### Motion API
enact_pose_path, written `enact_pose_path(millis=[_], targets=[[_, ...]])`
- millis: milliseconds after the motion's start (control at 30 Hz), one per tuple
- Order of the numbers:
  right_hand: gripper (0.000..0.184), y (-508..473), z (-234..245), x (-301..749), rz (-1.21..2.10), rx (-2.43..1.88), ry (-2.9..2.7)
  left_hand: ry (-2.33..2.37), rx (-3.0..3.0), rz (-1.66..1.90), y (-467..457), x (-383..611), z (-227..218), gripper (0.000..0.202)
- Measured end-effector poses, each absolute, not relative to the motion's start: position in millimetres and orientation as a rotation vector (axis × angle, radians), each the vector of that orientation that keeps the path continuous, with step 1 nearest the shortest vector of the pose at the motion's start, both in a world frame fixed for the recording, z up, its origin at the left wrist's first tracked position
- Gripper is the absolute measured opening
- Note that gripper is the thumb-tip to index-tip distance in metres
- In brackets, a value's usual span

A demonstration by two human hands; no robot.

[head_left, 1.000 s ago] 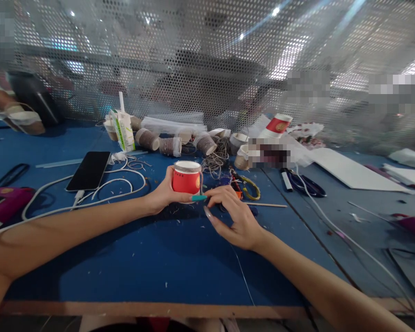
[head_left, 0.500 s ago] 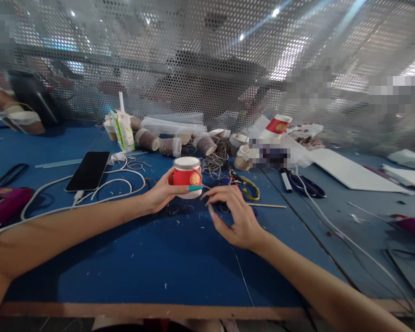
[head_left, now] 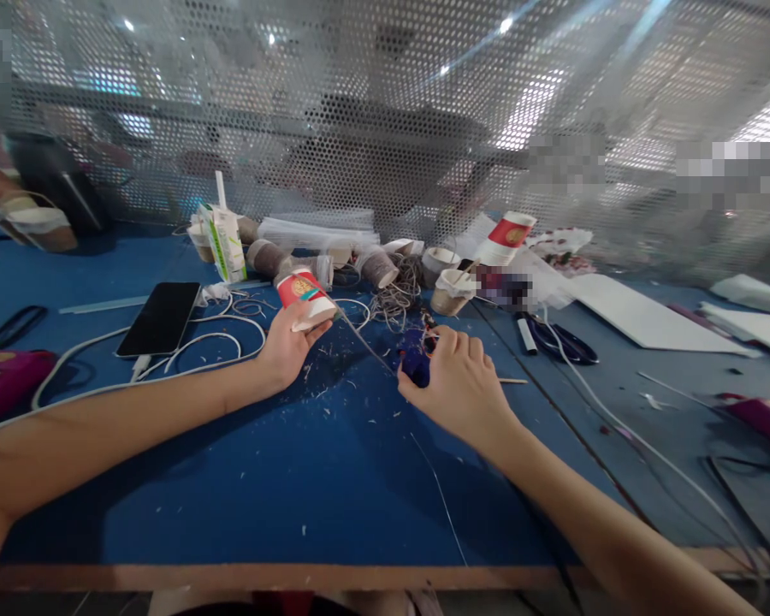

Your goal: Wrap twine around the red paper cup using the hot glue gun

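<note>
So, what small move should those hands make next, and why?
Perhaps steady the cup with the left hand: it is tilted there, and a cord stretches from it toward the right hand, so a pull could shift it.

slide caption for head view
Left hand holds a tilted red-and-white cup; a strand runs toward the right hand.

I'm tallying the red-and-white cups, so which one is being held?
The cup in the left hand; the other red-and-white cup is farther back, to the right, with neither hand on it.
</note>
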State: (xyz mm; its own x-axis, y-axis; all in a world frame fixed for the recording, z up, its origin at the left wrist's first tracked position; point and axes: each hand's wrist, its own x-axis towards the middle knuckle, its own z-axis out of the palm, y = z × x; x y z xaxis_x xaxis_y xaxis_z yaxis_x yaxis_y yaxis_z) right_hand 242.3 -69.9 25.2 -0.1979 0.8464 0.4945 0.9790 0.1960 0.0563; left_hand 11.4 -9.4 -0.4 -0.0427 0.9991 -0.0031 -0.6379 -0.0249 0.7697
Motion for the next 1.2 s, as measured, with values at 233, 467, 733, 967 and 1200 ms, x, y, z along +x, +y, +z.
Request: enact_pose_path(millis=[233, 467, 733, 967, 1200], targets=[[0.056, -73.4, 22.9, 252.6, -0.56, -1.859, -2.184, 0.692, 0.718, 1.493, -6.6, 9.6, -5.6, 0.034], [0.035, -60.8, 8.9, 259.3, -0.525, -1.832, -2.195, 0.628, 0.764, 1.322, -11.8, 11.2, 0.1, 0.037], [0.023, -61.2, 28.7, 249.2, -0.28, -1.899, -2.016, 0.652, 0.763, 1.345, -16.0, 12.7, 2.2, 0.036], [0.01, -60.3, 34.1, 243.0, -0.034, -1.584, -1.854, 0.665, 0.825, 1.183, -18.7, 12.7, 5.3, 0.044], [0.026, -66.7, 39.9, 233.3, -0.073, -1.846, -1.957, 0.581, 0.879, 1.076, -16.2, 10.1, -0.8, 0.046]])
